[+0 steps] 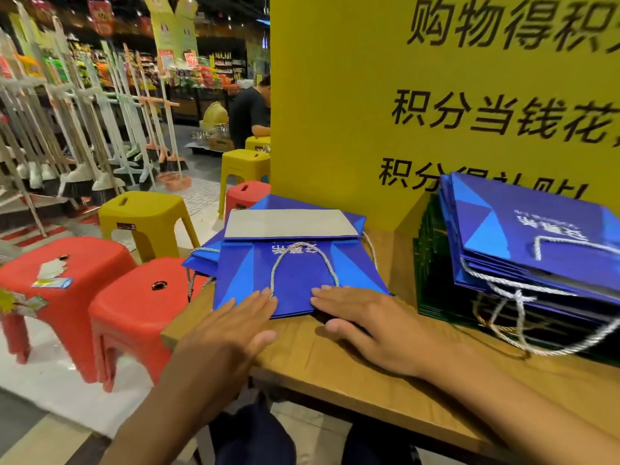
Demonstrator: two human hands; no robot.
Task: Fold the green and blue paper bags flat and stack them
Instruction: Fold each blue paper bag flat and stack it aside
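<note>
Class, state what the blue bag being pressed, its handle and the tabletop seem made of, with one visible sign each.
Blue bag: smooth coated paper, likely; it holds sharp flat creases. Handle: twisted silvery-white cord; spiral strands show. Tabletop: wood or wood-look laminate, matt; grain lines visible.

Blue bag (295,276) folded flat atop a blue pile (201,263) at the counter's (335,364) left end, grey base upward; at its right end, blue stack (536,236) tilted over green stack (432,280).
</note>
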